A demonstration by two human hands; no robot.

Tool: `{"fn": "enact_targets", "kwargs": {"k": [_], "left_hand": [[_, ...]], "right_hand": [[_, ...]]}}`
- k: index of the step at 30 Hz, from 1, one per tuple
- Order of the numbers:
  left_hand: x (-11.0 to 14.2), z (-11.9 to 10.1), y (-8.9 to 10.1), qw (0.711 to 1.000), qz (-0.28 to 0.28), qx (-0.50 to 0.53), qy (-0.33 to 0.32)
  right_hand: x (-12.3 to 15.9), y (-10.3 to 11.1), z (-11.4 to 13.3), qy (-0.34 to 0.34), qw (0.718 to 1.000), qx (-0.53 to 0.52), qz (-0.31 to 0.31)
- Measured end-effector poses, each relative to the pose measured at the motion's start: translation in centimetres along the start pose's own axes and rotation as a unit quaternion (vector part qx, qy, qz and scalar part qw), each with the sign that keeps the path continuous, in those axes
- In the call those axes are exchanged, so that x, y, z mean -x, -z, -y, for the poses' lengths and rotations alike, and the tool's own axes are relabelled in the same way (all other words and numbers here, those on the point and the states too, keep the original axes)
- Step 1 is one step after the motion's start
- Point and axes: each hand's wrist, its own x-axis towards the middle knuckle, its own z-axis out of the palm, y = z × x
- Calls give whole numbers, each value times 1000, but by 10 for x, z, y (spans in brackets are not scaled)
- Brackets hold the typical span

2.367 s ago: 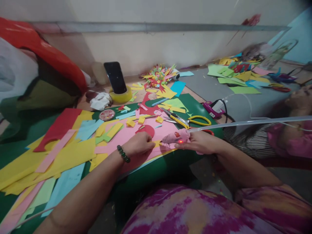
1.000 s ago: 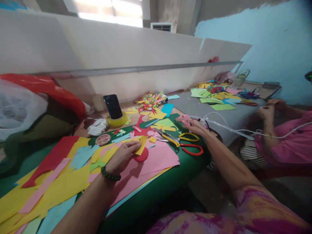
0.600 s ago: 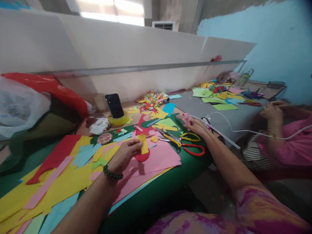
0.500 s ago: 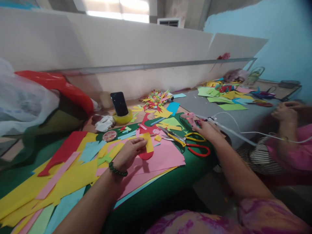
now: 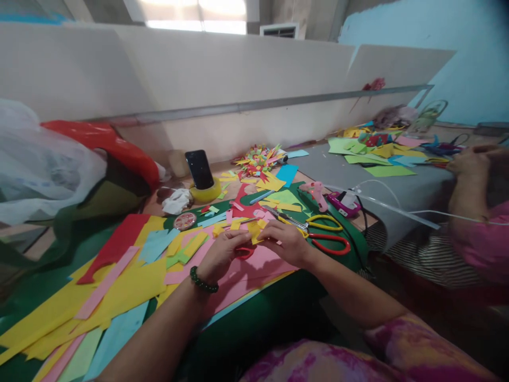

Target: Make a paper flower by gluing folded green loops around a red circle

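Note:
Between my two hands is a small yellow piece of felt-like sheet (image 5: 255, 232). My left hand (image 5: 220, 254) pinches its left side, and my right hand (image 5: 287, 244) has its fingers closed on the right side. Just below it shows a rounded red piece (image 5: 244, 253), partly hidden. Pink sheets (image 5: 258, 268) lie beneath both hands. Scissors with yellow and red handles (image 5: 330, 243) rest right of my right hand. Beyond them stands a pink glue gun (image 5: 316, 195), beside a purple power adapter (image 5: 345, 204).
Yellow sheets (image 5: 131, 286) and a red sheet (image 5: 115, 246) spread out on the left. A phone (image 5: 199, 168) leans in a yellow tape roll (image 5: 207, 193). A colourful spiky ball (image 5: 260, 159) sits at the back. On the right, another person's hands (image 5: 473, 159) are near more cut sheets.
My right hand has come left from beside the glue gun to the yellow piece. My left hand still holds that piece. The view has shifted slightly.

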Motion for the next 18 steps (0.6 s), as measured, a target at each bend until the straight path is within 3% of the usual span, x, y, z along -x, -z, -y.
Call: {"fn": "enact_targets", "kwargs": {"k": [4,7,11,18], "left_hand": [[-2,4,1,996,-19,-84,-38],[-1,4,-1,988,-18,-137,-72],[1,3,-5,977,-18,-185,-101],[0,3,-5,960,-17,-247,-129]], "right_hand": [[-6,-4,-9,-159,977,-134,-47],[-9,-5,-13,-246,943,-223,-32],[-11,-5,-16,-299,915,-271,-8],[-12,-2,-16,-328,904,-274,1]]}}
